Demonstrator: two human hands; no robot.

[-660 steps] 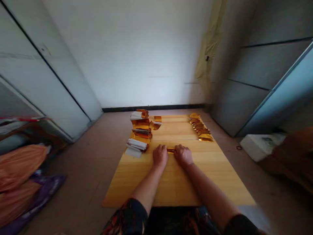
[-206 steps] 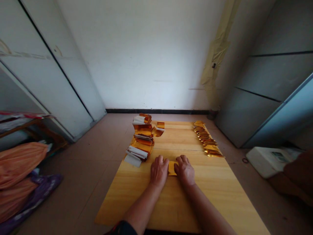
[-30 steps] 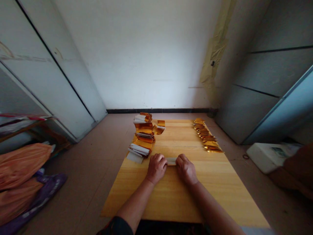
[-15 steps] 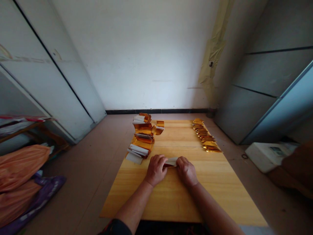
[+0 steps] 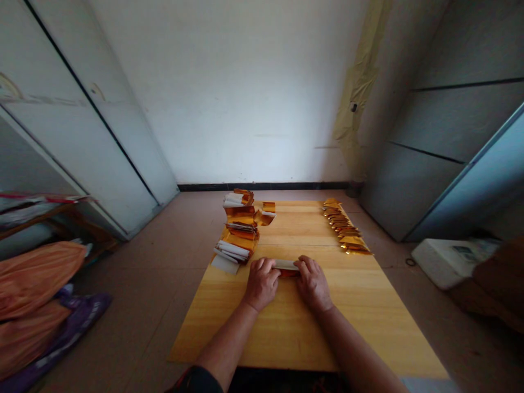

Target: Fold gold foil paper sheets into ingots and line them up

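As I read this feed from my remote station, the entry runs as follows.

Left hand point(image 5: 261, 284): curled down, fingers closed over the left end of the strip, palm low, gripping it against the board.

Right hand point(image 5: 313, 284): the same, on the right end, fingers curved, holding firmly.

Strip point(image 5: 286, 265): gold foil with a pale paper face, lying crosswise between the hands, about midway along the board's width, its ends hidden under my fingers.

Board point(image 5: 286, 327): bare pale wood under both forearms.

Pile point(image 5: 239, 232): loose gold and white folded foil, ahead of the left hand and just beyond it.

Row point(image 5: 346, 229): small gold folded pieces, ranged ahead of the right hand, well apart from it.

Step in hand, as I judge it: a fold being creased along the strip. The next move seems to call for even pressure from both hands, keeping the edges aligned.
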